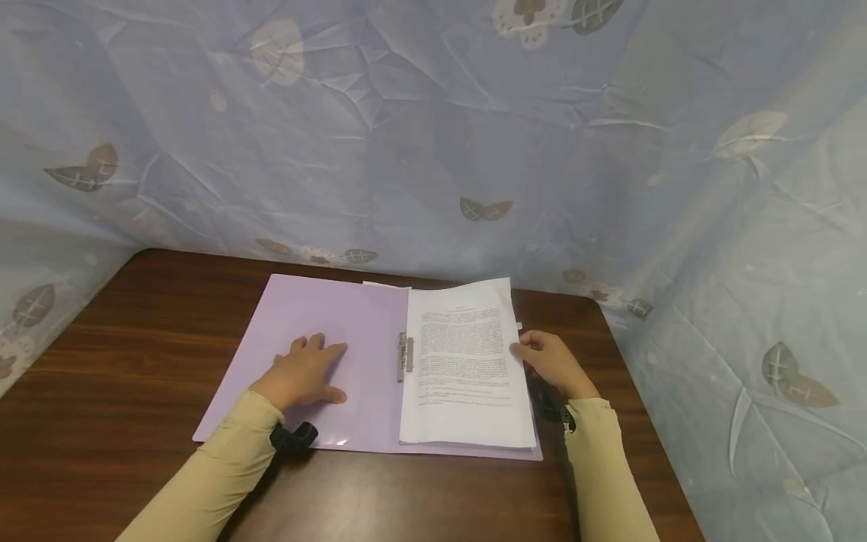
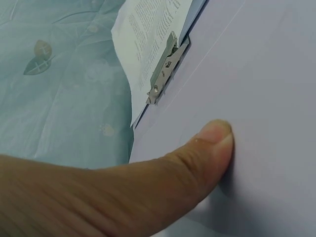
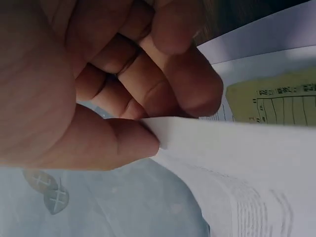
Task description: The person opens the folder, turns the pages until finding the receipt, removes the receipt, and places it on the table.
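Note:
A light purple folder (image 1: 366,324) lies open on the table, with a metal clip (image 1: 405,357) along its spine. On its right side sits a stack of printed paper sheets (image 1: 463,361). My right hand (image 1: 552,361) pinches the right edge of the upper sheets between thumb and fingers; in the right wrist view they are lifted, and a yellowish printed sheet (image 3: 276,98) shows beneath. My left hand (image 1: 305,374) rests on the folder's left cover with fingers spread. The left wrist view shows its thumb lying on the purple cover, with the clip (image 2: 168,69) beyond.
The dark brown wooden table (image 1: 101,361) spreads around the folder. A pale blue curtain (image 1: 420,150) with leaf prints hangs behind the table and along its sides. A small tab (image 1: 519,326) sticks out at the papers' right edge. Black straps circle both wrists.

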`<state>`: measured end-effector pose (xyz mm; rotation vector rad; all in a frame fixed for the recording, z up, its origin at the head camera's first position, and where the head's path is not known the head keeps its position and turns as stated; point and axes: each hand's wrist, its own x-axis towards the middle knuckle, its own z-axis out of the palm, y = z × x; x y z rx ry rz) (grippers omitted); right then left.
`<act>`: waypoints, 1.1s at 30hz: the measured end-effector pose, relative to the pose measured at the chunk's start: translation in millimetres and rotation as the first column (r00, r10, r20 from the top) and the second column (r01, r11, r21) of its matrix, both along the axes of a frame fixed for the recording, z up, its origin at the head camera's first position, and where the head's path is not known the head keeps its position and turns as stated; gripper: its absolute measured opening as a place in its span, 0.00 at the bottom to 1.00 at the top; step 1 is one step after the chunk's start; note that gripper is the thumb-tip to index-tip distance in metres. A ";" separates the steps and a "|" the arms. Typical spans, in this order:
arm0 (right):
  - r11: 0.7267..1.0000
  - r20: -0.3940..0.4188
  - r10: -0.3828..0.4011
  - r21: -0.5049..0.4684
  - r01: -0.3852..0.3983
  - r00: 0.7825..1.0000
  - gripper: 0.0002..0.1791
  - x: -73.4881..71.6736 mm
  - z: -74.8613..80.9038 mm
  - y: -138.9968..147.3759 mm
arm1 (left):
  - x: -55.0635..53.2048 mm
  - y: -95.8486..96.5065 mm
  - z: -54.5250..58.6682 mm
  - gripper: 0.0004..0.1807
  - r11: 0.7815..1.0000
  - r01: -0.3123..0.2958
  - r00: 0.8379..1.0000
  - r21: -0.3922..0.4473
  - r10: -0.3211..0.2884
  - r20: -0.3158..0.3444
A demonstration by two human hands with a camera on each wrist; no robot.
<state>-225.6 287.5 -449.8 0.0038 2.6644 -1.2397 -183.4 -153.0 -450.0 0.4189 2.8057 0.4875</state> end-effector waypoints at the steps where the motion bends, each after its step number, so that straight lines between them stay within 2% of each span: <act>1: 1.000 -0.007 0.000 -0.012 -0.001 1.000 0.14 1.6 -1.0 -1.0 | 0.3 -0.7 -0.4 0.49 1.000 0.002 1.000 -0.003 -0.002 -0.001; 11: 0.996 0.000 0.014 -0.088 -0.014 1.000 0.11 10.1 -9.5 -10.2 | 0.4 -3.0 -5.2 0.49 1.000 -0.001 1.000 0.019 0.001 -0.013; 25: 1.000 -0.038 0.001 -0.018 -0.002 0.999 0.09 9.6 -8.2 -12.2 | 2.0 -2.8 -4.3 0.51 1.000 -0.014 1.000 0.019 0.015 -0.016; 33: 1.000 -0.007 0.009 -0.021 -0.009 1.000 0.11 8.3 -6.5 -7.8 | 0.5 -0.7 -3.8 0.54 1.000 -0.014 0.999 0.001 0.014 -0.032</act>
